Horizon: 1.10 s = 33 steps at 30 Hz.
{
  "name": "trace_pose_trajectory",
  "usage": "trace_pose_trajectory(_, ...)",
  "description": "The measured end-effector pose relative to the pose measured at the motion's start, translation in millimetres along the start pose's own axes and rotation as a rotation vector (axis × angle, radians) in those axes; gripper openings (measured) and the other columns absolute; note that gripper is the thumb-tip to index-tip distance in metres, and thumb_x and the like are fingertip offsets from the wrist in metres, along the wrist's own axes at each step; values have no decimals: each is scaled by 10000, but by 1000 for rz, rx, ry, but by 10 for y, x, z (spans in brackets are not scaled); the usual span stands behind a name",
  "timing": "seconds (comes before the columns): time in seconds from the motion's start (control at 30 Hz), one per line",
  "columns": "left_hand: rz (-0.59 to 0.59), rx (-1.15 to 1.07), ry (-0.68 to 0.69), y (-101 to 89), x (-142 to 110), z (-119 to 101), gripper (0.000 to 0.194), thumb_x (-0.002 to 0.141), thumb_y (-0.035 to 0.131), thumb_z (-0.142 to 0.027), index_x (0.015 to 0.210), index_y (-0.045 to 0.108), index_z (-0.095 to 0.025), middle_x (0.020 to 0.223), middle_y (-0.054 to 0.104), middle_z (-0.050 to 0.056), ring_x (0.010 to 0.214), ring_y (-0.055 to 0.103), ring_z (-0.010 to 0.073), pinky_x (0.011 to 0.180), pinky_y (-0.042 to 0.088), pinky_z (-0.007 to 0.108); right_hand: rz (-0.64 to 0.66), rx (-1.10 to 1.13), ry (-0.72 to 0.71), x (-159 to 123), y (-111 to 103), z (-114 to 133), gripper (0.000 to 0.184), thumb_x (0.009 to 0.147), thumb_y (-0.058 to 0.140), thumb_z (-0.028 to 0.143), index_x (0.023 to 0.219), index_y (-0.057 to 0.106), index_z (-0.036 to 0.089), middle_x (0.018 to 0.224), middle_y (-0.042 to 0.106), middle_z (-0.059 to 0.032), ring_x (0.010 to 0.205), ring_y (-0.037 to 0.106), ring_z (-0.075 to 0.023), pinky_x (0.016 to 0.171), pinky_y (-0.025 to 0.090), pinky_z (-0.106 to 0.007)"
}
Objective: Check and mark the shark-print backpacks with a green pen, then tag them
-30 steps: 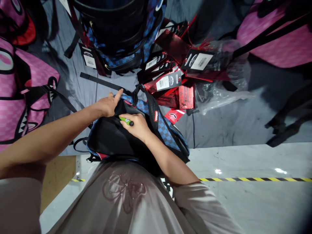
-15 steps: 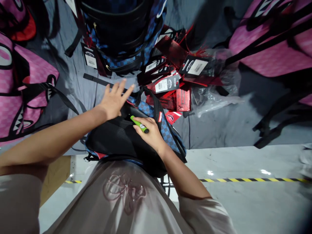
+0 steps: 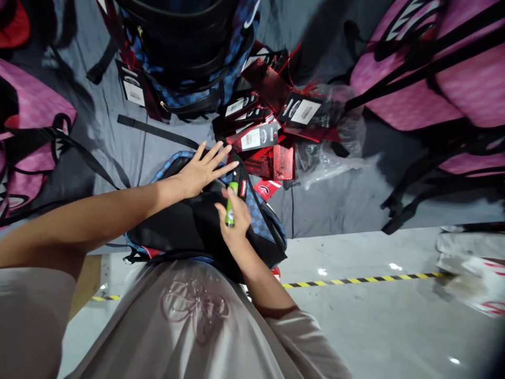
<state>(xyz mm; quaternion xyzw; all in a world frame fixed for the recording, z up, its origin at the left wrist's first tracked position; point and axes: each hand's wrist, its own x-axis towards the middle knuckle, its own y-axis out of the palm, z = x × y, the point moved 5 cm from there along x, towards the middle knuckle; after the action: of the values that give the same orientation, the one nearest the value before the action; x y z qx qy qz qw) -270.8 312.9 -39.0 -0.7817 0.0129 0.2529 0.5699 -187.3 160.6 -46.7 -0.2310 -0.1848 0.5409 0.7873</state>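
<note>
A black backpack (image 3: pixel 169 226) with blue checkered sides lies against my front at the table's edge. My left hand (image 3: pixel 201 171) rests on its upper part, fingers spread and holding nothing. Just to the right, my right hand (image 3: pixel 238 215) is closed round a bright green marker (image 3: pixel 231 206) with a dark end, its narrow end pointing away from me over the bag. Beside the marker runs a black shoulder strap with a small red label (image 3: pixel 243 188).
Red and black hang tags (image 3: pixel 258 138) lie heaped beyond the bag, beside crumpled clear plastic (image 3: pixel 335 163). Another blue checkered backpack (image 3: pixel 185 68) stands at the back. Pink backpacks lie left and right (image 3: pixel 410 100). Yellow-black tape (image 3: pixel 355 279) crosses the floor.
My left hand has come down and right onto the backpack. My right hand has turned the marker from pointing left to pointing away from me. The view has shifted slightly right.
</note>
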Motion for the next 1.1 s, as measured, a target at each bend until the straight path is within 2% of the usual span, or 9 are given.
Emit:
trace_pose_trajectory(0.07, -15, -10, -39, -12, -40, -14, 1059, 806, 717, -143, 1669, 109, -212, 1738, -47, 200, 1605, -36, 422, 1245, 75, 704, 63, -100, -31, 128, 151, -30, 361, 1031, 504, 395, 1322, 666, 255, 1242, 757, -115, 1233, 669, -287, 1065, 496, -493)
trace_pose_trajectory(0.17, -59, -22, -131, -41, -99, -6, 1065, 824, 746, -213, 1665, 95, -151, 1743, 15, 189, 1600, 14, 440, 1257, 86, 685, 120, -104, -75, 116, 284, -81, 298, 1025, 511, 346, 1252, 672, 240, 1140, 793, -92, 1135, 701, -260, 1037, 470, -467)
trace_pose_trajectory(0.37, -27, -81, -199, -66, -118, -1, 1137, 786, 776, -162, 1672, 64, -178, 1735, 37, 221, 1594, 125, 429, 1253, 114, 673, 62, -39, 7, -150, 243, -126, 235, 1016, 516, 342, 1208, 624, 261, 1199, 769, -81, 1229, 663, -242, 1075, 411, -454)
trace_pose_trajectory(0.6, -32, -118, -242, -105, -86, 17, 1080, 791, 753, -111, 1669, 128, -181, 1724, 108, 239, 1577, 175, 443, 1239, 187, 628, 103, -10, 2, -120, 278, -135, 276, 1019, 499, 363, 1249, 606, 253, 1250, 751, -92, 1276, 636, -253, 1116, 400, -462)
trace_pose_trajectory(0.7, -34, -112, -244, -97, -88, 13, 1068, 808, 756, -140, 1670, 127, -188, 1726, 105, 232, 1584, 163, 437, 1242, 176, 632, 140, 42, -7, -104, 195, -152, 388, 1010, 514, 464, 1322, 594, 249, 1283, 734, -108, 1274, 635, -281, 1115, 418, -485)
trace_pose_trajectory(0.8, -68, -114, -259, -116, -128, -1, 1089, 804, 788, -175, 1669, 126, -196, 1733, 81, 214, 1593, 97, 449, 1235, 119, 688, 123, 170, -10, -40, -14, -157, 524, 980, 539, 567, 1381, 572, 230, 1325, 710, -138, 1218, 669, -303, 1072, 478, -491)
trace_pose_trajectory(0.87, -97, -104, -278, -142, -166, -12, 1073, 831, 778, -206, 1668, 108, -206, 1740, 72, 188, 1598, 76, 434, 1234, 102, 705, 137, 274, 73, 69, -147, -178, 482, 967, 566, 556, 1317, 603, 227, 1285, 724, -134, 1121, 712, -279, 1003, 535, -457)
trace_pose_trajectory(0.97, -112, -88, -307, -161, -194, -21, 1037, 884, 738, -242, 1670, 61, -225, 1745, 70, 167, 1598, 103, 403, 1239, 148, 673, 249, 408, 271, 332, -217, -204, 314, 946, 602, 487, 1101, 654, 219, 992, 779, -64, 870, 741, -203, 837, 584, -363)
trace_pose_trajectory(1.1, -71, -83, -350, -126, -164, -7, 1098, 847, 791, -261, 1673, 69, -193, 1728, 90, 228, 1580, 169, 440, 1218, 213, 644, 601, 404, 369, 688, -86, -187, 244, 854, 703, 401, 974, 720, 189, 757, 729, 2, 598, 653, -135, 625, 533, -273)
